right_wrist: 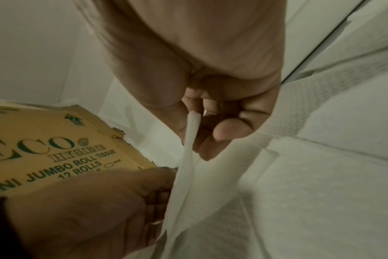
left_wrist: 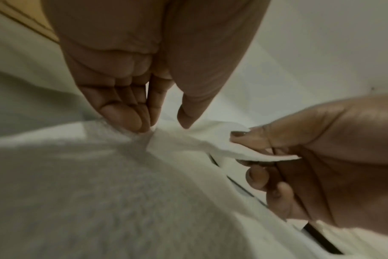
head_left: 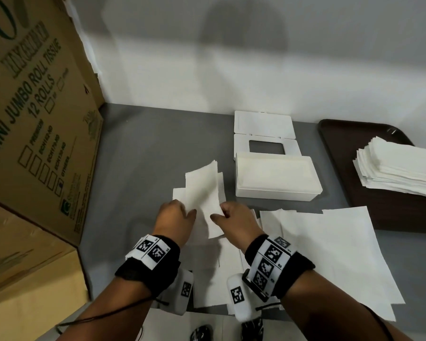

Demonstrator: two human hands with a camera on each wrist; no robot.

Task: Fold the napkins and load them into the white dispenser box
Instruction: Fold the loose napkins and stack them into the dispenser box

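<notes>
A: Start at the left. What's there?

B: A brown corrugated cardboard carton (head_left: 35, 114) with green print, leaning over the grey table (head_left: 138, 148); a second carton (head_left: 27, 267) sits below it. A bare strip of table lies between them and the work.

A: And the middle?

B: A folded napkin (head_left: 203, 190), thin, soft white paper with an embossed grain, is lifted off the table. The left hand (head_left: 175, 220) pinches its near left edge between fingertips and thumb, fingers pressed together. The right hand (head_left: 234, 221) pinches the near right edge between thumb and forefinger, its other fingers curled under. Both wrists are angled inward, with flat unfolded sheets (head_left: 330, 254) beneath and to the right.

A: The box?

B: The white dispenser box (head_left: 278, 179), smooth rectangular plastic, stands just right of the napkin, apart from it, filled with napkins. Its lid (head_left: 265, 136) is hinged open behind, showing a square slot.

A: Far right?

B: A dark brown tray (head_left: 340, 153) with rounded corners carries a stack of folded napkins (head_left: 399, 166), its edges ragged.
</notes>
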